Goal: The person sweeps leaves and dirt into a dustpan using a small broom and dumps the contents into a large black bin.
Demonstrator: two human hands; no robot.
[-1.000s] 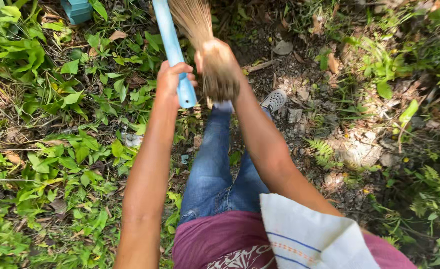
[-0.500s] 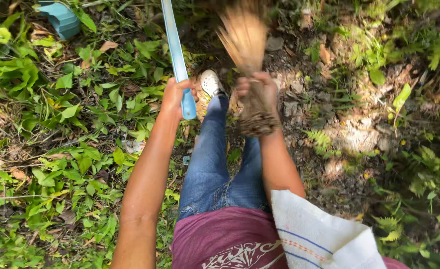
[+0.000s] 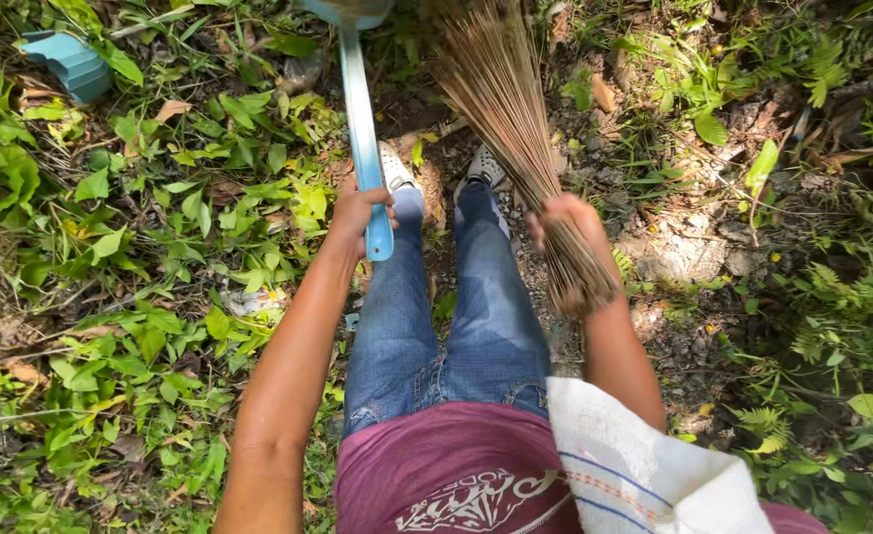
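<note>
My left hand (image 3: 357,211) grips the long light-blue handle (image 3: 361,119) of a dustpan whose pan sits at the top edge of the view. My right hand (image 3: 567,220) holds a stick broom (image 3: 501,94) of brown bristles, its bound end pointing back toward me and its fan spreading forward over the dirt. Both arms reach out in front of me. Below them are my legs in blue jeans (image 3: 456,307) and my two light shoes (image 3: 484,166), standing on bare soil between weeds.
Leafy green weeds (image 3: 140,247) cover the ground on the left, ferns and stones (image 3: 684,257) lie on the right. A light-blue plastic object (image 3: 66,64) rests in the plants at top left. A white striped cloth (image 3: 644,465) hangs at my right side.
My right hand has dropped lower and the broom has swung so its bristles point forward. Both feet now stand side by side. The left hand keeps its grip on the blue handle.
</note>
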